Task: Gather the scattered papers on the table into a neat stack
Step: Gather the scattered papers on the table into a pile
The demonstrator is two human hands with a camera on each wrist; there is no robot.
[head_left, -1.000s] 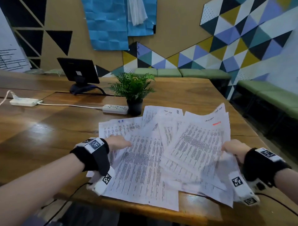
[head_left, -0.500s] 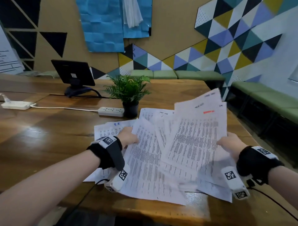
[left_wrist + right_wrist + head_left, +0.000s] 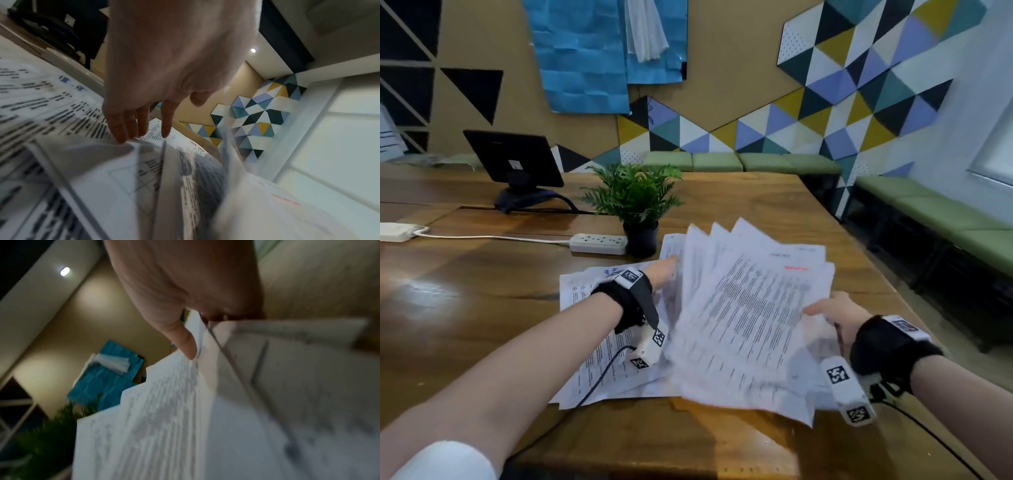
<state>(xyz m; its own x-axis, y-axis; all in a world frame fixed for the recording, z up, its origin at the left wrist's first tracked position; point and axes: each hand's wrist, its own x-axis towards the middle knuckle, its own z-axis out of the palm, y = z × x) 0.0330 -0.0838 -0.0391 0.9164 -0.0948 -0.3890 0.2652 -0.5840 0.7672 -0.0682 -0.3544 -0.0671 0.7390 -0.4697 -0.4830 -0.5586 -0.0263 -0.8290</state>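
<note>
Several printed white sheets lie on the wooden table [image 3: 482,294]. My right hand [image 3: 832,311] pinches the right edge of a fanned bundle of papers [image 3: 750,308] and holds it lifted and tilted above the table; in the right wrist view the thumb [image 3: 185,340] presses on the top sheet [image 3: 156,410]. My left hand [image 3: 664,270] reaches forward with straight fingers [image 3: 127,125] whose tips touch the flat sheets [image 3: 51,100] still lying on the table [image 3: 592,291], right beside the raised bundle [image 3: 205,178].
A small potted plant [image 3: 637,205] stands just beyond the papers, with a white power strip [image 3: 599,243] and its cable to the left. A dark tablet on a stand [image 3: 513,161] sits further back. Green benches [image 3: 928,212] line the walls. The table's near edge runs below the papers.
My right hand has raised the right-side sheets off the table into a tilted fan and brought them left. My left hand has slid forward over the flat sheets towards the plant.
</note>
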